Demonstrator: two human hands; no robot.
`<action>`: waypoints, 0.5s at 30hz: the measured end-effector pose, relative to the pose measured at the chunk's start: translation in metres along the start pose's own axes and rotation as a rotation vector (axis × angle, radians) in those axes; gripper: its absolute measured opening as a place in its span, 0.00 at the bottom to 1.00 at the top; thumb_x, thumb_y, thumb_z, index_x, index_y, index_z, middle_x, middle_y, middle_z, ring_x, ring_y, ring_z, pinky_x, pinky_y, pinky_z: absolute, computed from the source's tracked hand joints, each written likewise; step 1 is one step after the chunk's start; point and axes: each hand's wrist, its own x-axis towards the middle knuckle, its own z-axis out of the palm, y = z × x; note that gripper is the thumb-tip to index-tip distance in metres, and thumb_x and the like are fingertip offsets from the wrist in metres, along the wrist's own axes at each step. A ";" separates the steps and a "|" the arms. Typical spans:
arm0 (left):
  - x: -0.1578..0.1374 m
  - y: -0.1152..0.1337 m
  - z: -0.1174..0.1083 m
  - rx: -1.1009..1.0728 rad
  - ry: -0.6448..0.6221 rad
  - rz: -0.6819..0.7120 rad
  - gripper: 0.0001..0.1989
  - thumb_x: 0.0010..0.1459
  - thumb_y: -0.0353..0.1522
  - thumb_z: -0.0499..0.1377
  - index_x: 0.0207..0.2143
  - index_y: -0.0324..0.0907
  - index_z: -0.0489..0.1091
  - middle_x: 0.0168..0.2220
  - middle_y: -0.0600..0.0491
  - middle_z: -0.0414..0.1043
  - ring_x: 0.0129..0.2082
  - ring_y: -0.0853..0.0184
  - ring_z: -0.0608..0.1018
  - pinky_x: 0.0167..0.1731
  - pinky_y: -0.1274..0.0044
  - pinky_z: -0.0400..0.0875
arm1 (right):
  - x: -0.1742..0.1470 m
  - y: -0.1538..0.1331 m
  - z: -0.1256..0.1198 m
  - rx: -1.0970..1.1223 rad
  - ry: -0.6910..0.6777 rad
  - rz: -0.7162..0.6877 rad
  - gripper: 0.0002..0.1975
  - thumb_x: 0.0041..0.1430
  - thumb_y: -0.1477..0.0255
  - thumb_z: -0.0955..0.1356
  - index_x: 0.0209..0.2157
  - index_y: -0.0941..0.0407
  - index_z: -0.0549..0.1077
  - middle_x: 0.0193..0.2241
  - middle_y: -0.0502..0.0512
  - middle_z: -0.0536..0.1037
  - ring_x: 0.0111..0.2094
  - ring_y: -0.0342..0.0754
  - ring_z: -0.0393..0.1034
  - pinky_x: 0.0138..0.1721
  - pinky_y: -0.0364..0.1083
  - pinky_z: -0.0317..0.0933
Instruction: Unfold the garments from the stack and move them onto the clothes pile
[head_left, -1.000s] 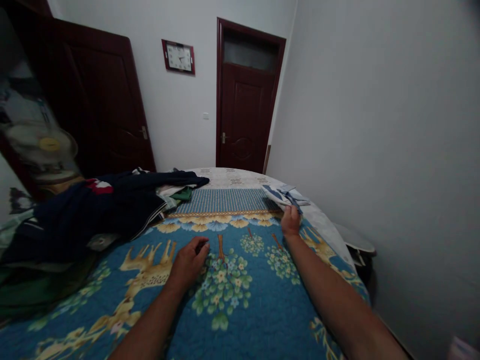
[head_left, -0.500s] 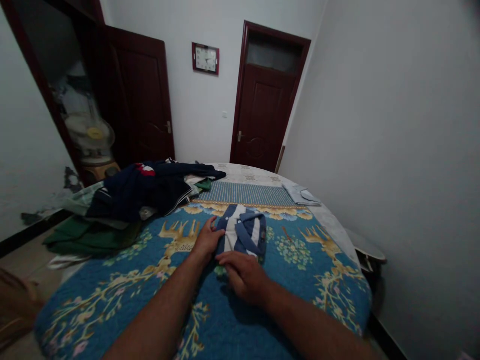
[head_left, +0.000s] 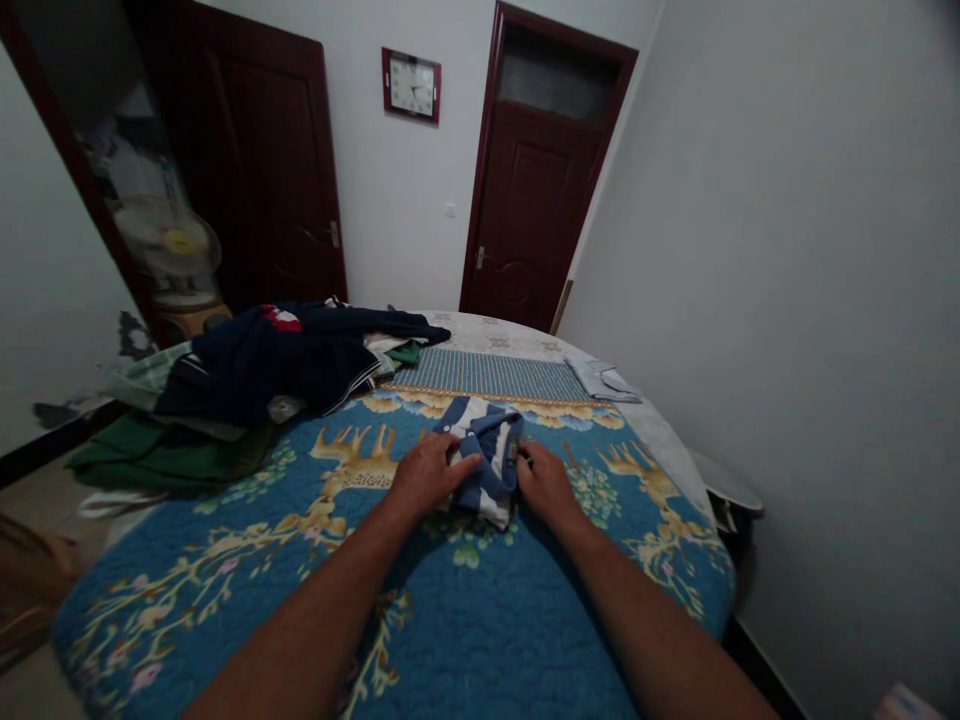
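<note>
Where a blue patterned cover [head_left: 487, 640] spreads over the round-edged table, one striped garment [head_left: 493, 475], blue and white, folded small, lies at the middle, between the two hands.

Edges: cover curving down at left and right, its near limit running out of view; pale tablecloth [head_left: 517, 340] showing along the far rim; grey-white wall [head_left: 787, 300] close beyond the right rim.

Room: patterned cover visible all round the garment, broadest on the near side, between the forearms. Clothes heap [head_left: 300, 360], chiefly navy, occupying the far left, well apart; green cloth [head_left: 165, 455] on its near side, at the left edge. Pale folded cloth [head_left: 602, 380] at the far right, by the rim.

Direction: long axis running far to near, the near end slanting slightly right; collar and a small label toward the right side, buttons toward the far left.

Left hand [head_left: 426, 478]: on the garment's left side, thumb spread from the fingers and laid across the front. Right hand [head_left: 546, 482]: at the right edge beside the label, fingers curled inward; whether they pinch the fabric cannot be told.
</note>
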 end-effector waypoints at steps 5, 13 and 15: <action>-0.001 0.012 -0.003 -0.154 -0.019 -0.039 0.31 0.53 0.51 0.70 0.53 0.40 0.81 0.49 0.40 0.81 0.47 0.48 0.81 0.47 0.66 0.71 | -0.008 -0.028 0.013 0.143 0.123 -0.175 0.18 0.68 0.72 0.63 0.56 0.53 0.75 0.52 0.62 0.77 0.53 0.56 0.72 0.58 0.55 0.66; 0.001 0.018 -0.009 -0.580 0.033 -0.264 0.16 0.54 0.40 0.69 0.41 0.40 0.81 0.37 0.44 0.83 0.39 0.53 0.84 0.39 0.70 0.77 | -0.018 -0.059 0.031 0.014 -0.026 -0.478 0.29 0.64 0.73 0.68 0.66 0.52 0.70 0.70 0.63 0.65 0.69 0.60 0.60 0.69 0.63 0.57; 0.009 0.007 -0.012 -0.823 0.128 -0.449 0.12 0.52 0.35 0.68 0.38 0.39 0.79 0.31 0.45 0.81 0.31 0.56 0.83 0.32 0.71 0.78 | -0.016 -0.057 0.031 -0.017 0.036 -0.417 0.30 0.66 0.70 0.68 0.69 0.53 0.68 0.70 0.65 0.65 0.69 0.61 0.59 0.70 0.63 0.57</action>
